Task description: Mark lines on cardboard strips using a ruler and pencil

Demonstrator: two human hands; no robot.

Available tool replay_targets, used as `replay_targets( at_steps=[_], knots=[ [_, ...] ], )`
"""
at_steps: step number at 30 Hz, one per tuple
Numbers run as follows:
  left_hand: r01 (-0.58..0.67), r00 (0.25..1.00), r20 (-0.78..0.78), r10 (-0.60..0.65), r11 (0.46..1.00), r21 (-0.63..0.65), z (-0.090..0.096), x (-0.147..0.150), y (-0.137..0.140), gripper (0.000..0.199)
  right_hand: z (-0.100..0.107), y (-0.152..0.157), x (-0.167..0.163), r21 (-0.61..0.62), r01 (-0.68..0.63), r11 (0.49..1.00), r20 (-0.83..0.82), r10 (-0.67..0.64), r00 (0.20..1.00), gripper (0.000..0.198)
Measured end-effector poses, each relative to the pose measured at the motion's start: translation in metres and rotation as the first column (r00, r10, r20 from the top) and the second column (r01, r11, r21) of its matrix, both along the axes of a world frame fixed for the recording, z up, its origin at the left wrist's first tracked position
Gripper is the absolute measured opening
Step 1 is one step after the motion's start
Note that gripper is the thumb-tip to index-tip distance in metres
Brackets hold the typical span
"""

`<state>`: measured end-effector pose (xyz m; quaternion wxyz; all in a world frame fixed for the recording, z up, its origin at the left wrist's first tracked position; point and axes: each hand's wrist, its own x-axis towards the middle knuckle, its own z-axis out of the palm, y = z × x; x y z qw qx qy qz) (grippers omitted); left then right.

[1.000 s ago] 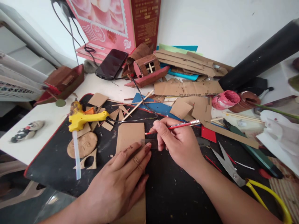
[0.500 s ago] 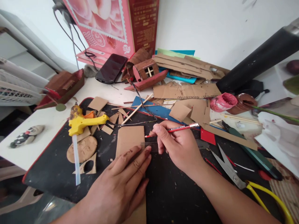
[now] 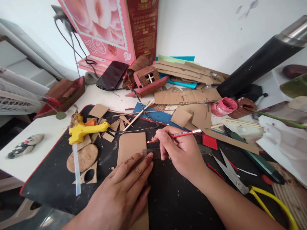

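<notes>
My left hand (image 3: 127,185) lies flat, fingers stretched out, over a brown cardboard strip (image 3: 131,143) on the black mat. Under its fingertips is one end of a clear ruler (image 3: 157,154), which runs rightward beneath my right hand (image 3: 178,148). Pinched in my right hand is a red pencil (image 3: 184,133), its tip just beside the strip's right edge. I cannot tell whether the tip touches the cardboard. To the left, a yellow glue gun (image 3: 88,128) with a clear glue stick rests on the mat, near a round clay-coloured disc (image 3: 82,157) and a cardboard scrap with a hole (image 3: 87,175).
Open scissors (image 3: 240,183) with yellow handles lie at right, near a green cutter (image 3: 256,163). Paint pots (image 3: 224,107), cardboard pieces (image 3: 187,95), a small model boat (image 3: 148,83) and a phone (image 3: 112,75) sit behind. Another model boat (image 3: 62,95) stands at far left.
The view has shifted slightly, so most things sit a little lower and further left. Both hands, the pencil and the cardboard strip keep nearly the same places relative to each other.
</notes>
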<state>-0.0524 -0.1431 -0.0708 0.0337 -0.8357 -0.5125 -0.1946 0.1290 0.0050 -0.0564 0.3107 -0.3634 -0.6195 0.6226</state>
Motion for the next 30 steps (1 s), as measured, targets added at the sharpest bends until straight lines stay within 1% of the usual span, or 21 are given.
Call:
replay_targets(
  at_steps=[3,8,19,26,30],
  knots=[
    [0.006,1.0,0.002,-0.006,1.0,-0.002,-0.001,0.0,0.0,0.044,-0.001,-0.001,0.0,0.017,0.0,1.0,0.006,0.0,1.0,0.042],
    [0.017,0.999,-0.029,-0.017,1.0,0.019,-0.002,-0.001,0.0,0.046,-0.001,-0.002,0.003,0.079,0.001,0.997,0.038,-0.004,0.999,0.041],
    [0.01,0.998,-0.055,-0.008,0.999,0.047,-0.003,-0.005,0.001,0.046,0.008,-0.004,0.004,0.158,0.032,0.987,-0.029,-0.028,0.999,0.038],
    [0.015,0.998,-0.065,-0.011,0.998,0.058,-0.009,-0.006,0.001,0.048,0.015,-0.003,0.006,0.249,0.051,0.967,-0.055,-0.038,0.998,0.036],
    [0.021,0.997,-0.079,-0.015,0.997,0.07,-0.008,-0.006,0.003,0.048,0.02,-0.003,0.007,0.31,0.073,0.948,-0.071,-0.054,0.996,0.035]
  ],
)
